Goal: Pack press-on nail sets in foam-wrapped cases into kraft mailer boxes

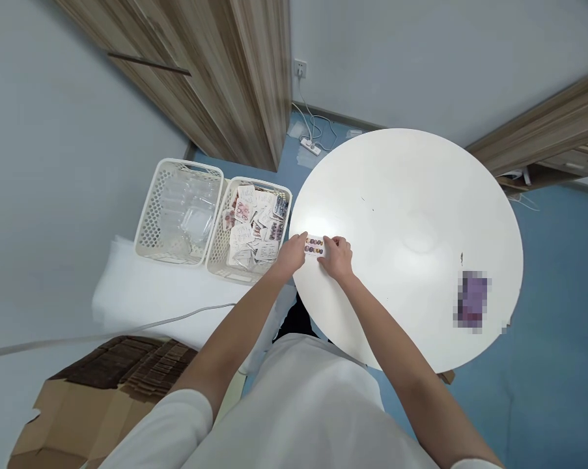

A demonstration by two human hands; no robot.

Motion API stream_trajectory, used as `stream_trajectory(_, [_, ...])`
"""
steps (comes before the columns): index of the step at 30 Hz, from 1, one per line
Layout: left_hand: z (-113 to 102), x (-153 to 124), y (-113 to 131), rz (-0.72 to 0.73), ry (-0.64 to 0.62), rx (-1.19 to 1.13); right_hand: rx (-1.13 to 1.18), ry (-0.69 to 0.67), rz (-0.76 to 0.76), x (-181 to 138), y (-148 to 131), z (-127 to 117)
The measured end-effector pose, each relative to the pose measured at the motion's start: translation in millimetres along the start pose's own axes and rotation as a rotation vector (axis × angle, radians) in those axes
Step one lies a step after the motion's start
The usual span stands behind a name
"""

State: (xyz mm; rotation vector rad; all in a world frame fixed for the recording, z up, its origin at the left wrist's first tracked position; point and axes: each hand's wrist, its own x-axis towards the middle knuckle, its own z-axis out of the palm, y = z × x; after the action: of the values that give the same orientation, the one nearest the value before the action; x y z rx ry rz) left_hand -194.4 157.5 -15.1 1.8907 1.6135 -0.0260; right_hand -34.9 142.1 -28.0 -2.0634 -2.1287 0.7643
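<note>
A small white card of press-on nails (314,245) shows two rows of purple and gold ovals. It is held above or on the left edge of the round white table (411,195); I cannot tell whether it touches the top. My left hand (292,254) is closed on the card's left end. Its right end is pinched by my right hand (337,257), whose fingers are bent around that side. Just left of my left hand stands a white basket (215,244) piled with similar cards and clear packets (254,225).
Another white basket (147,228) holds clear plastic packaging (189,205). Flattened cardboard (79,417) lies at lower left, with a grey cable (142,327) crossing above it. A blurred purple item (473,299) rests on the table's right side. A power strip (310,146) sits on the floor.
</note>
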Motion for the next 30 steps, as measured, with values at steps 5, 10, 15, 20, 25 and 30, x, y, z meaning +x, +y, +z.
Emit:
stream_trajectory(5, [6.2, -3.6, -0.9, -0.007, 0.044, -0.024, -0.047, -0.012, 0.027, -3.5, -5.7, -0.4])
stream_trajectory(10, [8.7, -12.2, 4.0, -0.046, 0.093, -0.069, -0.046, 0.007, 0.000, -8.2, -5.5, -1.1])
stream_trajectory(15, [15.4, -34.9, 12.2, -0.060, 0.160, -0.147, 0.103, 0.021, -0.107, -29.9, 6.5, 0.8])
stream_trajectory(20, [32.9, -74.0, 31.0, -0.070, 0.168, -0.240, 0.202, 0.043, -0.131, -75.2, 23.9, 1.3])
stream_trajectory(25, [51.0, -121.5, 46.3, -0.037, 0.191, -0.348, 0.253, 0.044, -0.236, -110.9, 40.9, -6.9])
stream_trajectory(30, [51.3, -169.0, 44.1, -0.131, 0.258, -0.352, 0.326, 0.047, -0.325, -121.4, 38.9, -14.5])
